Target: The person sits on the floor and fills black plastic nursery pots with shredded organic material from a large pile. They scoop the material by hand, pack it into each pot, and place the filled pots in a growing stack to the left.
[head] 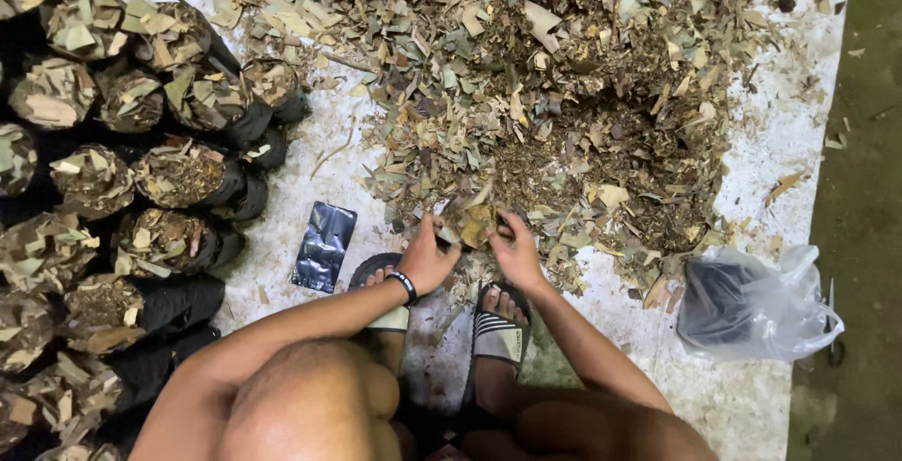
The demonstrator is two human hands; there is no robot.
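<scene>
The person squats at the near edge of a pale ground sheet (310, 179), both hands meeting at the near rim of a big heap of dry leaf litter (554, 94). The left hand (427, 256), with a black wristband (403, 284), and the right hand (515, 247) are clenched together on a small bag (472, 221) stuffed with litter, held between them just above the sandalled feet. Filled black bags (122, 170) crowd the sheet's left edge. An empty flat black bag (324, 246) lies near the left foot, and a clear plastic bag (752, 306) of black bags sits toward the right edge.
</scene>
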